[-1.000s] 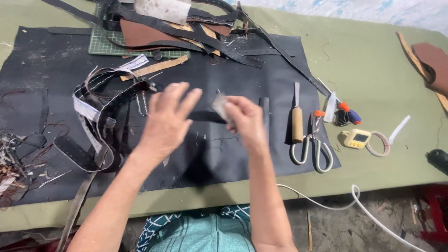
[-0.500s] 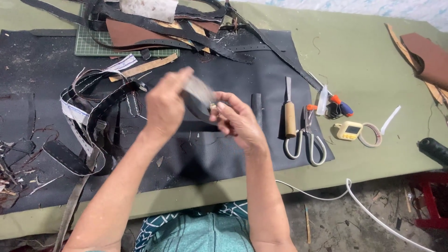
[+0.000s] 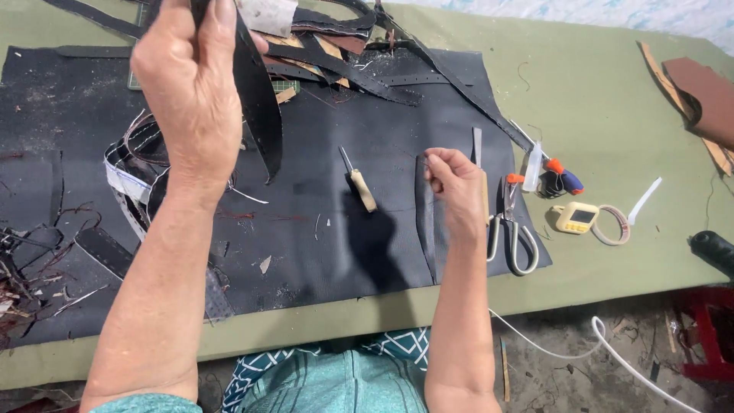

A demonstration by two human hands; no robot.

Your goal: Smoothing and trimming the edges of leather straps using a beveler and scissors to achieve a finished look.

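The left hand (image 3: 191,92) was raised high above the table, its fingers closed around a black leather strap (image 3: 256,99) that hung down from the grip and ended in a tapered point just below and to the right of the wrist. The right hand (image 3: 451,180) rested lower, over the black mat (image 3: 367,252), with its fingertips pinched together; something very thin may have been held between them, though the view was too poor to tell. A narrow dark strip (image 3: 426,222) lay on the mat just beside that hand, at its left, running toward the person. Further left of the right hand, between the two hands, lay an awl with a pale wooden handle (image 3: 359,183). Close at the right of the right hand lay scissors (image 3: 511,226), and beyond them a small yellow tape measure (image 3: 577,218) with its white tape curled out. Above and to the right of the left hand, a heap of black leather offcuts (image 3: 359,61) was spread across the far part of the mat. Under everything lay the green table (image 3: 612,99).
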